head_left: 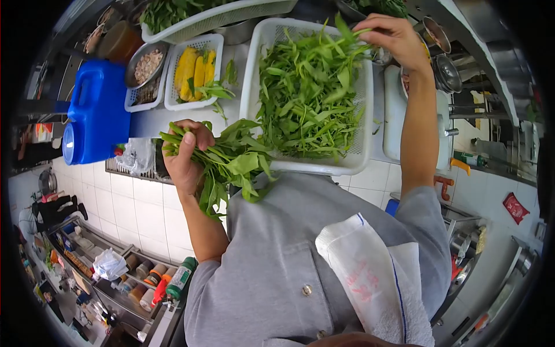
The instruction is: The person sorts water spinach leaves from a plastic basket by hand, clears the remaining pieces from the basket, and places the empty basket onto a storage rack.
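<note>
My left hand (pixel 188 153) is closed around the stems of a bunch of water spinach (pixel 240 159), whose leaves droop toward my shirt. Beyond the bunch's leaf tips stands a white perforated basket (pixel 250 87) heaped with loose water spinach leaves and cut pieces (pixel 312 92). Over that basket's far right corner, my right hand (pixel 393 37) pinches a sprig of water spinach (pixel 347 33) between thumb and fingers. A smaller white basket (pixel 167 98) with yellow corn-like pieces (pixel 193 72) sits left of the large one, and a few stray leaves (pixel 217 92) lie across its edge.
A blue jerrycan (pixel 95 115) stands at the left, beside a metal bowl of chopped pieces (pixel 147 66). Another white basket of greens (pixel 231 20) is at the back. A white board (pixel 393 110) and metal bowls (pixel 445 72) are at the right. Bottles (pixel 182 277) fill a rack behind me.
</note>
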The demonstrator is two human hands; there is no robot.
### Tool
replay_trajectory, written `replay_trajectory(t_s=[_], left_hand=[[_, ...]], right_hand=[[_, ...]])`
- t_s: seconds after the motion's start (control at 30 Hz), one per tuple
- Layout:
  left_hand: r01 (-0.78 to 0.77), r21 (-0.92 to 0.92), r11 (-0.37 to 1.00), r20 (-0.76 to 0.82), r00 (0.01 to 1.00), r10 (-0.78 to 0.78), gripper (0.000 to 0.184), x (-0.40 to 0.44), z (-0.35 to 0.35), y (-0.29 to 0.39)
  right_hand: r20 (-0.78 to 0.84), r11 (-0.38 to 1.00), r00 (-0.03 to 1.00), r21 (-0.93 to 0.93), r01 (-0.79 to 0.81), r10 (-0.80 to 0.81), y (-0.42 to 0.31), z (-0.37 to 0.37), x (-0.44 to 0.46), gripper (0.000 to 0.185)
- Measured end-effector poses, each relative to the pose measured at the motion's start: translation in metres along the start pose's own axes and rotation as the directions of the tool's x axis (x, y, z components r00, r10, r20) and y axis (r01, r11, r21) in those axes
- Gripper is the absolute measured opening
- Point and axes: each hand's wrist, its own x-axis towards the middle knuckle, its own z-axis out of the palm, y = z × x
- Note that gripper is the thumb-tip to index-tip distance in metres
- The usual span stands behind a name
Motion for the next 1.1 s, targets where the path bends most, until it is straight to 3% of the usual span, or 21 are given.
replay_trajectory(t_s=[0.03,0.07,0.1,0.13,0.17,0.2,0.23,0.27,0.33,0.37,0.5,0.6,0.67,0.73,0.77,0.83,0.93,1.0,1.03,1.07,1.1], left_hand=[[0.012,0.051,0.999,0.014,1.0,-0.013,0.02,0.003,0.004,-0.001],[0.022,0.102,0.994,0.029,0.999,-0.026,0.021,0.006,0.008,-0.001],[0.056,0.137,0.989,-0.001,0.998,-0.056,0.022,0.009,0.013,-0.003],[0.055,0.135,0.989,0.02,0.998,-0.059,0.022,0.012,0.017,-0.003],[0.087,0.231,0.969,0.004,0.996,-0.09,0.021,0.015,0.02,-0.003],[0.118,0.323,0.939,-0.026,0.993,-0.116,0.02,0.017,0.024,-0.003],[0.122,0.322,0.939,-0.074,0.992,-0.104,0.018,0.018,0.034,-0.002],[0.121,0.327,0.937,-0.065,0.992,-0.106,0.018,0.018,0.039,-0.001],[0.111,0.508,0.854,-0.069,0.994,-0.088,0.015,0.023,0.045,0.0],[0.11,0.528,0.842,-0.069,0.994,-0.086,0.012,0.024,0.045,0.001],[0.103,0.588,0.802,-0.096,0.994,-0.057,0.019,0.034,0.064,0.012],[-0.01,0.592,0.806,0.006,1.0,0.008,0.021,0.041,0.076,0.01],[-0.162,0.585,0.795,0.197,0.979,0.054,0.021,0.05,0.095,0.005],[-0.321,0.617,0.719,0.376,0.922,0.089,0.021,0.067,0.109,-0.009],[-0.319,0.618,0.719,0.372,0.924,0.09,0.021,0.075,0.118,-0.02],[-0.531,0.606,0.593,0.517,0.829,0.214,0.024,0.085,0.135,-0.041],[-0.416,0.749,0.516,0.452,0.89,0.062,0.024,0.081,0.151,-0.049],[-0.363,0.734,0.574,0.406,0.912,0.058,0.022,0.078,0.15,-0.055],[-0.255,0.671,0.696,0.342,0.94,0.015,0.02,0.079,0.145,-0.055],[-0.138,0.591,0.795,0.278,0.96,-0.041,0.019,0.081,0.14,-0.055],[-0.047,0.505,0.862,0.268,0.957,-0.106,0.016,0.084,0.137,-0.051]], right_hand=[[-0.012,1.0,1.0,-0.011,-0.004,0.004,-0.001,-0.002,-0.003,0.024],[0.051,0.932,0.998,-0.357,0.059,-0.043,-0.001,-0.001,-0.004,0.022],[0.125,0.747,0.99,-0.652,0.128,-0.06,-0.001,0.001,-0.006,0.021],[0.106,0.742,0.993,-0.661,0.113,-0.057,-0.006,0.004,-0.01,0.021],[-0.067,0.931,0.997,-0.36,-0.059,0.037,-0.013,0.007,-0.015,0.019],[-0.184,0.984,0.967,0.013,-0.177,0.177,-0.016,0.007,-0.017,0.017],[-0.157,0.954,0.988,-0.296,-0.055,0.008,-0.005,0.015,-0.012,0.017],[-0.168,0.954,0.986,-0.293,-0.059,0.009,-0.002,0.016,-0.016,0.017],[-0.178,0.978,0.965,-0.048,-0.205,0.194,-0.003,0.021,-0.019,0.018],[-0.278,0.935,0.958,-0.318,-0.156,0.066,0.0,0.022,-0.018,0.016],[-0.296,0.963,0.944,-0.176,-0.205,0.147,-0.024,0.02,-0.018,0.019],[-0.265,0.961,0.961,-0.238,-0.139,0.074,-0.035,0.021,-0.02,0.018],[-0.198,0.953,0.979,-0.284,-0.106,0.05,-0.041,0.022,-0.019,0.017],[-0.143,0.947,0.989,-0.312,-0.075,0.031,-0.051,0.028,-0.016,0.016],[-0.095,0.94,0.995,-0.337,-0.045,0.014,-0.057,0.032,-0.015,0.016],[-0.074,0.927,0.997,-0.375,-0.02,-0.009,-0.068,0.044,-0.01,0.017],[-0.13,0.929,0.991,-0.368,-0.033,-0.016,-0.085,0.064,-0.006,0.02],[-0.161,0.94,0.987,-0.339,-0.041,-0.015,-0.087,0.07,-0.006,0.022],[-0.114,0.978,0.991,-0.19,-0.089,0.068,-0.079,0.069,-0.005,0.033],[-0.128,0.978,0.989,-0.183,-0.101,0.078,-0.067,0.067,-0.005,0.033],[-0.131,0.981,0.991,-0.192,0.005,-0.031,-0.054,0.066,-0.003,0.036]])
